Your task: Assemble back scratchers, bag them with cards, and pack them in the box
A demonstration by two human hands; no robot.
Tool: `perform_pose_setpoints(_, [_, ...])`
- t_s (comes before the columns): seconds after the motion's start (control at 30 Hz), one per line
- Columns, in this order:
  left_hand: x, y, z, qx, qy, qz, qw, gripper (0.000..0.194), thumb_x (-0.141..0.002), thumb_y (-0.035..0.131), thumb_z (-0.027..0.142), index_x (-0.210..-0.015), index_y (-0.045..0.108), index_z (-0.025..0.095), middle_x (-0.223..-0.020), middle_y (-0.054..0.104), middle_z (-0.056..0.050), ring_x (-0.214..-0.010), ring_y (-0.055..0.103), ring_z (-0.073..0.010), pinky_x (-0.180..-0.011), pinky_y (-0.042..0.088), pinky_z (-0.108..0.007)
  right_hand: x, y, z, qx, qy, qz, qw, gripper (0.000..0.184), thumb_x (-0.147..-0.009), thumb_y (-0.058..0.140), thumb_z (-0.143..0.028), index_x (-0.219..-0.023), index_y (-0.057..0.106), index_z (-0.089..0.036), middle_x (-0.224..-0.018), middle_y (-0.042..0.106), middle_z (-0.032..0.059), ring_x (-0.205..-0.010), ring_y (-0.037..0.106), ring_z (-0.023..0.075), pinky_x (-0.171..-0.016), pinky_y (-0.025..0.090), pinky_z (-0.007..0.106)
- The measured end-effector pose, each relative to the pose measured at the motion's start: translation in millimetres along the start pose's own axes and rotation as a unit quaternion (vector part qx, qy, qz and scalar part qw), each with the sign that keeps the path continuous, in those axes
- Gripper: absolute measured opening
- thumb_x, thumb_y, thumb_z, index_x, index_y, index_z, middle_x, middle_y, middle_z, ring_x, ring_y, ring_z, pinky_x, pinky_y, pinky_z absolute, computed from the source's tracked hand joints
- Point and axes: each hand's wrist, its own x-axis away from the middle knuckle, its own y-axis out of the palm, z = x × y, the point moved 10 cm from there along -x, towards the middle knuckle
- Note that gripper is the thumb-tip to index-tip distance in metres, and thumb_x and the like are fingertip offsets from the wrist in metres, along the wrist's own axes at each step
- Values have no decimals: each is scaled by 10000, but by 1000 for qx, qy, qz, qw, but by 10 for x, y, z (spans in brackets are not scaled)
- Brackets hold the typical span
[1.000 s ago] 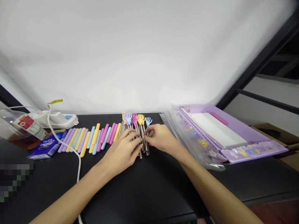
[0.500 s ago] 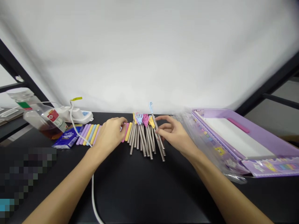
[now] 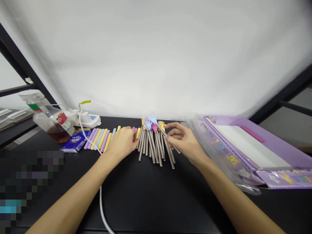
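Observation:
My right hand (image 3: pixel 182 140) pinches the metal rod of a back scratcher (image 3: pixel 170 142) between thumb and fingers. The light blue hand-shaped head of this scratcher lies over the others, and its rod slants down to the right. Beneath and beside it is a pile of back scratchers (image 3: pixel 156 149) with yellow, pink and blue heads, rods toward me. My left hand (image 3: pixel 124 140) rests on a row of pastel sticks (image 3: pixel 99 138) left of the pile. Its fingers are curled down, and what they grip, if anything, is hidden. Pink and yellow sticks show just past its fingertips.
A purple open box (image 3: pixel 275 143) and clear plastic wrap (image 3: pixel 207 146) lie to the right. At left are a bottle (image 3: pixel 52 122) with brown liquid, a blue tissue pack (image 3: pixel 76 140) and a power strip (image 3: pixel 91 121). A white cable (image 3: pixel 101 198) crosses the black table (image 3: pixel 156 198).
The blue-headed scratcher in my right hand has swung from steep to a flatter slant, its head now down on the pile. The whole view has shifted slightly, with things appearing farther right.

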Motion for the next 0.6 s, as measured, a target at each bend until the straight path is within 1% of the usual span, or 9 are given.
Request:
perform_pose_setpoints(0.13, [1, 20, 6, -7, -16, -10, 1000, 181, -877, 544, 260, -744, 646, 192, -883, 684, -73, -842, 658, -244, -658, 455, -312, -5, 13, 34, -13, 10, -2, 1000, 332, -695, 704, -182, -1019, 638, -214, -674, 601, -62, -512, 577, 98, -501, 474, 226])
perform_pose_setpoints(0.2, [-26, 0, -34, 7, -17, -4, 1000, 222, -898, 524, 283, -749, 662, 196, -890, 690, -73, -838, 665, -241, -673, 457, -313, 2, 18, 37, -25, 16, -2, 1000, 300, -715, 705, -195, -1008, 649, -212, -657, 605, -56, -515, 567, 101, -501, 459, 229])
perform_pose_setpoints(0.27, [-64, -64, -143, 26, -30, 15, 999, 252, -913, 502, 303, -785, 696, 205, -908, 705, -73, -845, 675, -243, -688, 463, -312, 11, 28, 29, -52, 17, -6, 998, 278, -740, 708, -215, -1013, 656, -211, -663, 626, -42, -522, 553, 102, -504, 439, 235])
perform_pose_setpoints(0.37, [-106, -162, -364, 40, -58, 31, 997, 252, -900, 499, 287, -881, 741, 221, -905, 734, -70, -844, 693, -248, -729, 477, -317, 24, 59, 35, -101, 23, -24, 994, 268, -778, 724, -264, -1033, 660, -211, -751, 693, 0, -545, 542, 100, -520, 410, 247])
perform_pose_setpoints(0.47, [-108, -187, -519, 33, -81, 12, 996, 267, -889, 494, 277, -935, 751, 223, -871, 752, -73, -827, 705, -258, -728, 479, -329, 35, 81, 81, -124, 43, -35, 991, 281, -790, 750, -301, -1040, 661, -209, -828, 732, 36, -567, 546, 99, -548, 399, 256])
perform_pose_setpoints(0.53, [-90, -173, -551, 24, -90, -4, 996, 260, -886, 501, 290, -938, 748, 224, -882, 759, -75, -846, 710, -270, -712, 477, -331, 39, 85, 98, -127, 46, -36, 990, 298, -787, 766, -315, -1044, 661, -207, -836, 737, 44, -578, 548, 101, -565, 398, 261])
perform_pose_setpoints(0.6, [-71, -143, -530, 8, -92, -17, 996, 228, -871, 526, 292, -917, 739, 227, -902, 760, -75, -870, 711, -281, -698, 473, -331, 40, 89, 96, -125, 42, -37, 991, 312, -785, 773, -330, -1046, 658, -204, -828, 737, 45, -577, 542, 101, -567, 389, 264])
